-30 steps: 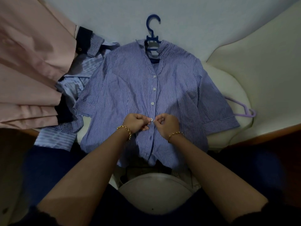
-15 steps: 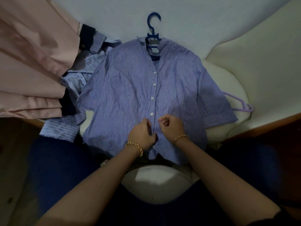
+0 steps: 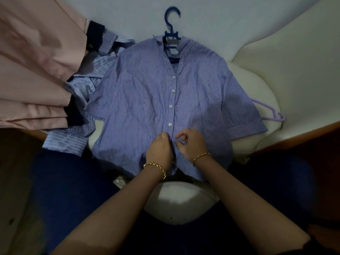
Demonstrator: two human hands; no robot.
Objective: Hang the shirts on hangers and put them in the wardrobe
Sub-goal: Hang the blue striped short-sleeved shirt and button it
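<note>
My striped shirt (image 3: 138,107) lies flat on its blue hanger (image 3: 172,17), hook at 12 o'clock. At 6 o'clock, my left hand (image 3: 160,150) and right hand (image 3: 191,144) pinch its front edges together with curled fingers, for buttoning.

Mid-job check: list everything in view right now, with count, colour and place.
blue-and-white striped short-sleeved shirt: 1, blue and white, centre, lying flat
blue plastic hanger: 1, blue, in the striped shirt's collar
lilac plastic hanger: 1, lilac, right, partly under the striped shirt's sleeve
light blue patterned shirt with checked cuffs: 1, light blue, left of the striped shirt
pink fabric: 1, pink, far left
pale sheet: 1, white, top
cream upholstery: count unclear, cream, right
white rounded object: 1, white, bottom centre, unidentified
gold chain bracelets: 2, gold, one per wrist
hands: 2; left hand and right hand pinch the striped shirt's front
</note>
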